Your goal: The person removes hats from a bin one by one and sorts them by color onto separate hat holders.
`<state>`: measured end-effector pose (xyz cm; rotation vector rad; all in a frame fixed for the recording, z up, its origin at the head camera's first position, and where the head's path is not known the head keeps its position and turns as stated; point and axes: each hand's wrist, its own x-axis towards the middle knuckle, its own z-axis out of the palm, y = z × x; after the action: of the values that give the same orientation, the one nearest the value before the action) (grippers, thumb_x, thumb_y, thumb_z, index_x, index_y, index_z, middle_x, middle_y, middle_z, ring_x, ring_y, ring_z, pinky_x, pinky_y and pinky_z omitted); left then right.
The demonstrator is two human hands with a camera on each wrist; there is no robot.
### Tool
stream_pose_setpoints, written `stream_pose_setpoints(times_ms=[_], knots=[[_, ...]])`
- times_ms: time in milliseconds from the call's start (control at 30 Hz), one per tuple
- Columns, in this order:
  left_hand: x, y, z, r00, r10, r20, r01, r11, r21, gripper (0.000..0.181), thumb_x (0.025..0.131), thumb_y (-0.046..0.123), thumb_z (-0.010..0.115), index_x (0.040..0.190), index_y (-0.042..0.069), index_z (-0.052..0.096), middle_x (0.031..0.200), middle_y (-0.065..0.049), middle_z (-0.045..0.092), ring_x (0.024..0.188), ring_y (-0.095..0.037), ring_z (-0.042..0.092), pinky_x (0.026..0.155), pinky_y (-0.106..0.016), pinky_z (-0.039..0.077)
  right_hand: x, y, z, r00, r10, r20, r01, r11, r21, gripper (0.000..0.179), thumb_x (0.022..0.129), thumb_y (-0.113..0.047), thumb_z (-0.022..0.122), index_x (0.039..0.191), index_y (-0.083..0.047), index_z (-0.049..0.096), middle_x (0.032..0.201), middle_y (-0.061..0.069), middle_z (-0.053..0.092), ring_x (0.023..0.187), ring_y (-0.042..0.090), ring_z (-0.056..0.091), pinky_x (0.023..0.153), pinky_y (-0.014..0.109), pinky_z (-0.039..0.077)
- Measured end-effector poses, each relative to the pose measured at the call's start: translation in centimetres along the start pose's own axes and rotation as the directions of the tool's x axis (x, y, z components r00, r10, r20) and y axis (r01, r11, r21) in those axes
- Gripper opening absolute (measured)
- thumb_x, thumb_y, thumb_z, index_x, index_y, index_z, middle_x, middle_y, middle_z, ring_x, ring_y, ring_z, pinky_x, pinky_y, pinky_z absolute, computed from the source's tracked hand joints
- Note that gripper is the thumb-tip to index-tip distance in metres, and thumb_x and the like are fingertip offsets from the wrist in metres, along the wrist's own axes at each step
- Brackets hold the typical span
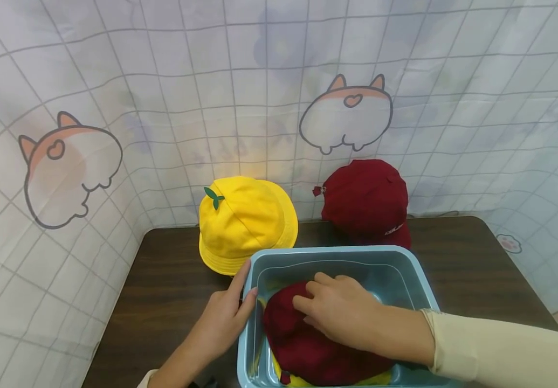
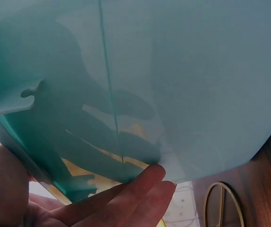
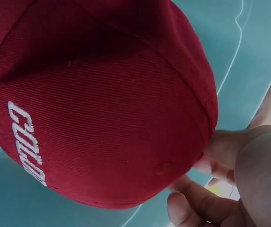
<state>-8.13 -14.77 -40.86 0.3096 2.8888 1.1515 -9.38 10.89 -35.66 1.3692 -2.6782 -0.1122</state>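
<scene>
My left hand [image 1: 221, 319] holds the left wall of a light blue plastic basin [image 1: 327, 250], thumb over the rim. In the left wrist view its fingers lie along the outside of the basin wall [image 2: 197, 71]. Inside the basin lies a dark red cap [image 1: 298, 345], and my right hand [image 1: 339, 310] pinches its crown from above. White stitched lettering shows on this cap [image 3: 102, 127] in the right wrist view, with thumb and fingers at the edge of the crown. Yellow fabric [image 1: 378, 379] peeks out beneath the cap.
Behind the basin, a yellow bucket hat [image 1: 247, 221] with a green sprout stands at left and another dark red cap [image 1: 363, 199] at right. All rest on a dark wooden table [image 1: 162, 291]. A white gridded curtain [image 1: 240, 108] with cartoon dogs encloses the back and sides.
</scene>
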Motion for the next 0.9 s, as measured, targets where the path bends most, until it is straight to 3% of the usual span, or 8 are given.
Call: stream_pose_setpoints(times_ms=[200,367,500,767,900], knots=[[-0.2,-0.1,0.2,1.000,0.007,-0.026,-0.007,1.000,0.010,0.062,0.105,0.025,0.059,0.161,0.020,0.034,0.076,0.006,0.064,0.073,-0.006,0.065,0.074,-0.031,0.057,-0.5,-0.1,-0.4,1.000,0.003,-0.012,-0.003,1.000,-0.007,0.027,0.085,-0.038,0.083,0.107,-0.028,0.069,0.093,-0.007,0.073,0.083,0.013,0.057,0.066,0.025,0.052],[-0.3,-0.1,0.2,1.000,0.009,-0.028,-0.009,1.000,0.020,0.061,0.105,0.026,0.057,0.161,0.020,0.033,0.067,0.008,0.055,0.068,-0.005,0.061,0.071,-0.030,0.056,-1.3,0.1,-1.0,0.999,0.033,-0.032,-0.033,0.999,0.005,0.024,0.087,-0.036,0.082,0.105,-0.029,0.068,0.093,-0.010,0.073,0.086,0.012,0.059,0.068,0.026,0.052],[-0.3,0.0,0.2,0.999,0.009,-0.035,-0.009,1.000,0.015,0.061,0.105,0.024,0.058,0.161,0.019,0.034,0.075,0.002,0.065,0.071,-0.007,0.064,0.072,-0.030,0.057,-2.1,0.6,-1.2,0.995,0.047,-0.084,-0.046,0.999,0.012,0.022,0.088,-0.036,0.081,0.102,-0.027,0.067,0.090,-0.010,0.072,0.083,0.011,0.057,0.066,0.025,0.050],[-0.1,0.2,0.2,1.000,-0.001,-0.010,0.001,1.000,0.009,0.061,0.106,0.023,0.057,0.162,0.019,0.032,0.070,0.007,0.060,0.068,-0.004,0.061,0.072,-0.030,0.056,-3.6,2.2,-2.3,0.972,0.110,-0.207,-0.092,0.991,0.092,0.024,0.084,-0.029,0.085,0.097,-0.024,0.065,0.082,-0.010,0.069,0.074,0.008,0.050,0.062,0.021,0.045],[0.0,0.2,0.3,0.999,0.019,-0.031,-0.019,1.000,0.014,0.061,0.105,0.022,0.058,0.161,0.018,0.034,0.078,0.002,0.068,0.071,-0.005,0.064,0.072,-0.031,0.057,-4.1,3.0,-3.4,0.958,0.156,-0.240,-0.123,0.982,0.147,0.025,0.084,-0.027,0.085,0.096,-0.023,0.063,0.079,-0.012,0.065,0.073,0.006,0.047,0.063,0.020,0.046]])
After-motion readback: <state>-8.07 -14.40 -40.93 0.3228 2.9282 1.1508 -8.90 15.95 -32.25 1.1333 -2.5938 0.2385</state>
